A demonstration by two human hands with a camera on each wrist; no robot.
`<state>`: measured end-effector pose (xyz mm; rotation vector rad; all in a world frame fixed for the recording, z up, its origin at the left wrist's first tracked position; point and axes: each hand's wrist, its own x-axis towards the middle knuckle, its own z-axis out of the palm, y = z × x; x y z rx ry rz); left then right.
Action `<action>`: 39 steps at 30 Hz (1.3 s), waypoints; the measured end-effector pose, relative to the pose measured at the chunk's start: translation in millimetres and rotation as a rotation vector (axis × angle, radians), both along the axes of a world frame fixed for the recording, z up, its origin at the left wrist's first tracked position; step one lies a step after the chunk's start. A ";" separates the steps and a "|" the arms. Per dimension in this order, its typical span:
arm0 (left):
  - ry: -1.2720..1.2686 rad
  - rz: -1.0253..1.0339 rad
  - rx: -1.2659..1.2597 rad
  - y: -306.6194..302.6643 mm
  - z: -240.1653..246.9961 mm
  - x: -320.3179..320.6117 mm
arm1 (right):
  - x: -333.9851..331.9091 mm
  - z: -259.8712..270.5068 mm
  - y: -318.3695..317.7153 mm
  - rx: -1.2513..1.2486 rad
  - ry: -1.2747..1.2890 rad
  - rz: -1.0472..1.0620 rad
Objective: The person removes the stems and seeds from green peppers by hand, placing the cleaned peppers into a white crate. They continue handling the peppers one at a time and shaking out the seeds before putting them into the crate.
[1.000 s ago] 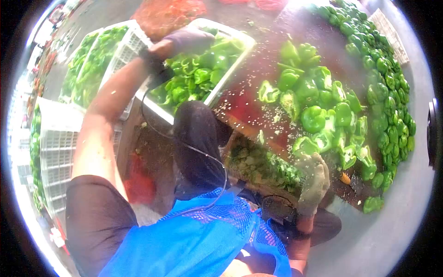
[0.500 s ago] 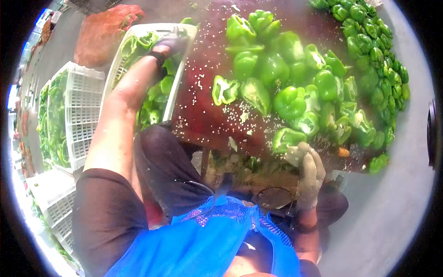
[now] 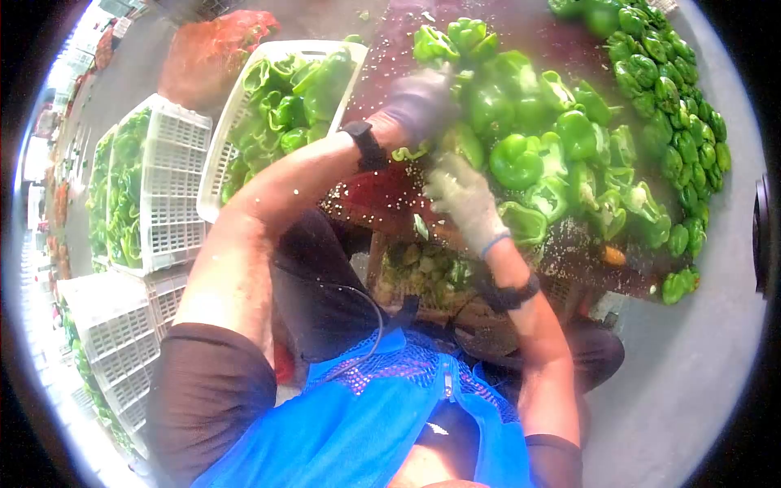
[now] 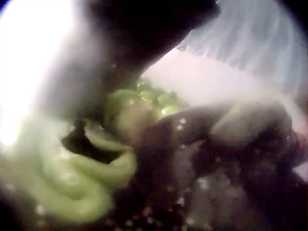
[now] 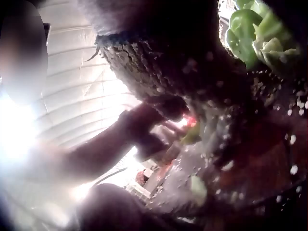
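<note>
My gloved left hand (image 3: pixel 419 104) is blurred over the table beside the cut green peppers; its fingertips reach their left edge, and their grip is unclear. A pepper piece (image 3: pixel 409 153) shows partly from under it. Just below, my right hand (image 3: pixel 468 199) in a pale, dirty glove has its fingers relaxed and pointing up and left, near that piece. In the left wrist view, a cut pepper (image 4: pixel 82 187) lies close to the camera, beside dark, blurred shapes. The right wrist view shows the glove (image 5: pixel 149 67) in shadow above seed-strewn red table surface (image 5: pixel 260 163).
A white crate (image 3: pixel 209 175) of cut peppers stands left of the table, with more crates (image 3: pixel 175 183) farther left. Whole peppers (image 3: pixel 687 146) line the right side. A red mesh sack (image 3: pixel 211 57) lies behind the crate. Below the table edge is a container of scraps (image 3: pixel 423 272).
My left hand has come out of the crate and moved right, over the table. My right hand has moved up and left from the table's near edge, close to the left one.
</note>
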<state>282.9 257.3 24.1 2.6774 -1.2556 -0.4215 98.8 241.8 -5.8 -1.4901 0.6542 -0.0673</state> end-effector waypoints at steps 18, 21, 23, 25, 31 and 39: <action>0.730 -0.581 -0.587 50.3 3.5 -44.0 | -41.6 50.1 -32.1 0.628 -0.498 -0.321; 0.612 -0.323 -0.556 40.5 3.9 -81.9 | -58.0 50.1 -26.1 0.616 -0.527 -0.473; -0.047 -0.140 -0.310 44.7 36.1 -114.4 | -64.4 42.5 -21.4 0.613 -0.518 -0.607; -0.232 -0.128 -0.544 47.6 12.8 -128.7 | -71.0 48.2 -13.8 0.602 -0.541 -0.664; 0.001 -0.090 -0.585 62.1 2.5 -175.5 | -78.9 -3.5 -13.1 0.105 -0.398 -0.661; -0.025 -0.069 -0.337 78.8 -49.7 -160.0 | -69.4 -10.0 9.3 -0.632 0.079 -0.326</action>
